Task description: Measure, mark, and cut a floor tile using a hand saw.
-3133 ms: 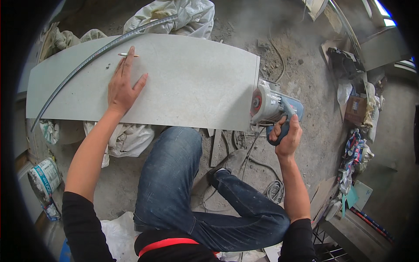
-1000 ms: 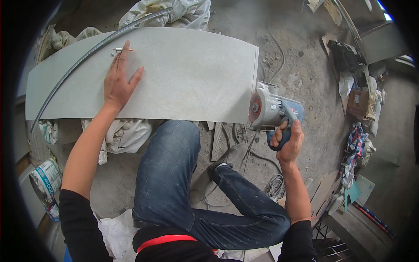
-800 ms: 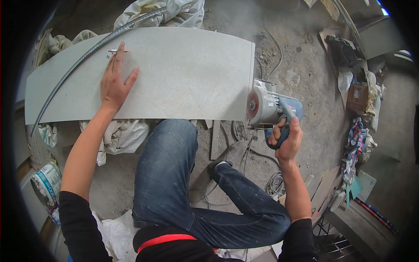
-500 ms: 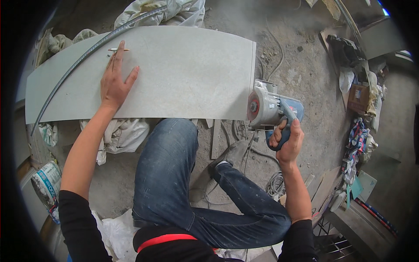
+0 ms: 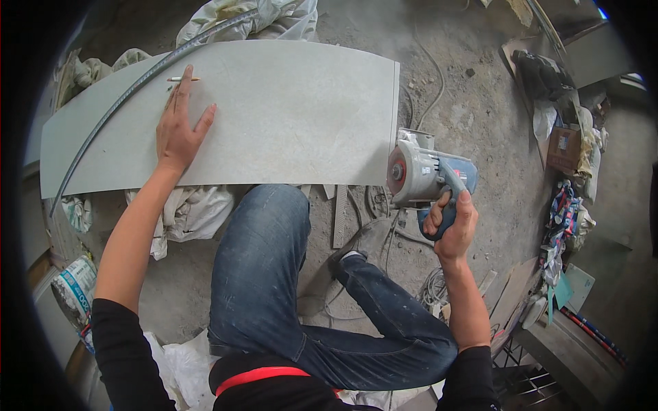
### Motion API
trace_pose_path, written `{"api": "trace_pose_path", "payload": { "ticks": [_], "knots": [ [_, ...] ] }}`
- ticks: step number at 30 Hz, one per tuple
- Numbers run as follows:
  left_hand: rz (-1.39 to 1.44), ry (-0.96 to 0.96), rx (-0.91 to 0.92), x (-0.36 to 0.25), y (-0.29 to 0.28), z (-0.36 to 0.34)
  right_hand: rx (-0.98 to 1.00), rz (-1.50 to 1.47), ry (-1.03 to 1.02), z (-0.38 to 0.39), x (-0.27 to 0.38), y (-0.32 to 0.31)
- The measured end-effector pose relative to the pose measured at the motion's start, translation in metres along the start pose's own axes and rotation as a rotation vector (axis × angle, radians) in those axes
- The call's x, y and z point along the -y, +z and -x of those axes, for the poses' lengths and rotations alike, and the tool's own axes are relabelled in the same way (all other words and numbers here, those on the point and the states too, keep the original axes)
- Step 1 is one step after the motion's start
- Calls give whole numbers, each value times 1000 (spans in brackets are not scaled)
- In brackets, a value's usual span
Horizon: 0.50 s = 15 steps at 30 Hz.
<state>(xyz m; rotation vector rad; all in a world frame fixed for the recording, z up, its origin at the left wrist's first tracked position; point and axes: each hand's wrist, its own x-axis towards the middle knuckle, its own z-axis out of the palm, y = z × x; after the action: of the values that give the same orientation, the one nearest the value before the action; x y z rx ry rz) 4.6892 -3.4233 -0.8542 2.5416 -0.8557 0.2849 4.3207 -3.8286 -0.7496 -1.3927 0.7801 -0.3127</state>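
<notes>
A long pale grey tile slab [image 5: 295,116] lies across in front of me, its far edge looking curved. My left hand [image 5: 179,133] rests flat on its left part, fingers stretched out and thumb apart. At the fingertips is a thin white-and-tan stick [image 5: 195,79]; whether it is pinched between fingers or lies under them I cannot tell. My right hand [image 5: 454,222] is closed round the handle of a blue and grey handheld tile saw [image 5: 421,171]. The saw stands at the slab's right edge, its round grey guard facing the slab.
A bent metal strip [image 5: 113,103] crosses the slab's left end. Pale sacks [image 5: 199,212] lie beneath the slab. Cables [image 5: 433,288] run over the dusty floor near my foot. Along the right are a cardboard box [image 5: 564,149], bags and a grey ledge [image 5: 565,349].
The dust haze beyond the saw has thinned. Both hands and the saw keep nearly the same places; the view has shifted only slightly.
</notes>
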Motion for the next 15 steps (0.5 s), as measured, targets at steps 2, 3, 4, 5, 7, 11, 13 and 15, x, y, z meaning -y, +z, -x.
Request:
{"api": "trace_pose_path", "payload": {
  "ticks": [2,3,4,5,7,11,13,15],
  "knots": [
    [3,11,-8,0,0,-1,-5,-20,22,2,0,-1],
    [5,21,-16,0,0,-1,-2,-2,10,2,0,-1],
    [6,23,-16,0,0,-1,1,15,-2,3,1,-1],
    [2,19,-12,0,-1,0,0,14,-2,4,1,0],
    [-4,16,-7,1,-1,0,-5,-27,34,6,2,0],
    [7,21,-7,1,0,1,7,40,-14,9,-2,-3],
    [3,23,-7,0,0,1,-32,-6,28,10,-2,-3],
    [23,5,38,0,-2,1,-23,-4,35,12,1,-4]
  ]
}}
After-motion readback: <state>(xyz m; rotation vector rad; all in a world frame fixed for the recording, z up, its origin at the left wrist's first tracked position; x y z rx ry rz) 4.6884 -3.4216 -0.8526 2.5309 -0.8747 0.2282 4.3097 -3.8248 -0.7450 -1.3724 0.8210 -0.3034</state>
